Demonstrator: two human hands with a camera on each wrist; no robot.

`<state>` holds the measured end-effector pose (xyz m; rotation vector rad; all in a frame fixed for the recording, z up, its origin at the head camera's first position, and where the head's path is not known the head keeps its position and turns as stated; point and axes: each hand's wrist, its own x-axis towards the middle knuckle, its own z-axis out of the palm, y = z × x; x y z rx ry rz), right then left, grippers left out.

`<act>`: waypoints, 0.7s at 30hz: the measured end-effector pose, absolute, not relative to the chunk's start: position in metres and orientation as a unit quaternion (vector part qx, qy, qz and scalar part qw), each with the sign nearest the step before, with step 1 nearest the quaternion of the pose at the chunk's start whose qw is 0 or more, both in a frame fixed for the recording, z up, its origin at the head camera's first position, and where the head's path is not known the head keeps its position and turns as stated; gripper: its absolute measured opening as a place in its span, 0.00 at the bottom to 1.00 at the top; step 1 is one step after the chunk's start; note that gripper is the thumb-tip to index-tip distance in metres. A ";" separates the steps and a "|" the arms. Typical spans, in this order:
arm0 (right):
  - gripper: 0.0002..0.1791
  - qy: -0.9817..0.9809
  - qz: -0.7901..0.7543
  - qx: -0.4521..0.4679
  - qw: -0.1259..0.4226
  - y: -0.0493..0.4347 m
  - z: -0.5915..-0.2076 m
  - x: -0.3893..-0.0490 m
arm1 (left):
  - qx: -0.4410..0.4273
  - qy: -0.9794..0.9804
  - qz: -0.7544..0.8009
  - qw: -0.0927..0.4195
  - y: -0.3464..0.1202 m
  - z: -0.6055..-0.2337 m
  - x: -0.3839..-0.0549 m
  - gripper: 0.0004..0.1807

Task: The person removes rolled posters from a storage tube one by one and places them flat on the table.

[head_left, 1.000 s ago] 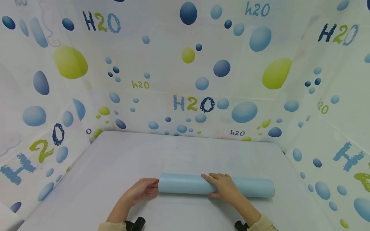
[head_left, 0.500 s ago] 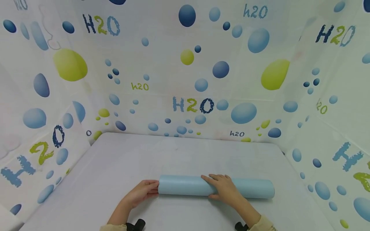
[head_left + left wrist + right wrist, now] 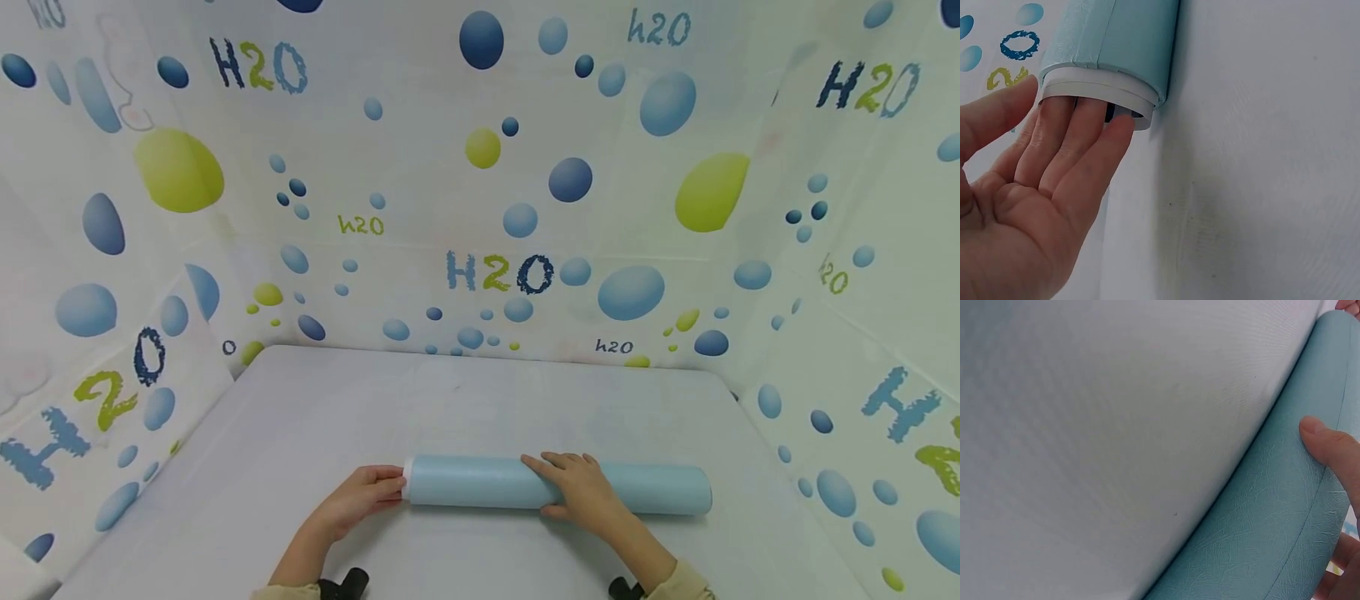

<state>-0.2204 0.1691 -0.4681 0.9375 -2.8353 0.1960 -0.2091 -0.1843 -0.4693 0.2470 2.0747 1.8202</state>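
Note:
A light-blue roll (image 3: pixel 480 482) with a smooth, leather-like cover lies crosswise on the white table. From its left end sticks a short white inner roll (image 3: pixel 407 481), whose hollow mouth shows in the left wrist view. My left hand (image 3: pixel 362 498) grips this white end (image 3: pixel 1097 87). Several fingers (image 3: pixel 1054 134) reach inside the rim, and the thumb stays outside, right at the edge. My right hand (image 3: pixel 582 490) holds the blue roll near its middle, thumb (image 3: pixel 1335 447) on the near side and fingers over the top and far side.
The white table (image 3: pixel 450 383) runs back to a wall sheet (image 3: pixel 420 150) printed with bubbles and "H2O". Similar sheets rise at left and right. Black wrist mounts (image 3: pixel 347 583) show at the bottom by both cuffs.
My left hand has moved slightly left, and a white band of the inner roll now shows beyond the blue cover. The right hand and the blue roll stay put.

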 end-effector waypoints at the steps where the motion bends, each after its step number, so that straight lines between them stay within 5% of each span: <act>1: 0.43 -0.945 0.065 0.312 0.074 0.169 -0.468 -0.220 | 0.085 0.740 0.643 0.180 -0.185 -0.469 -0.209 0.26; 21: 0.44 -0.947 0.058 0.308 0.071 0.169 -0.468 -0.220 | 0.038 0.795 0.595 0.112 -0.201 -0.469 -0.205 0.25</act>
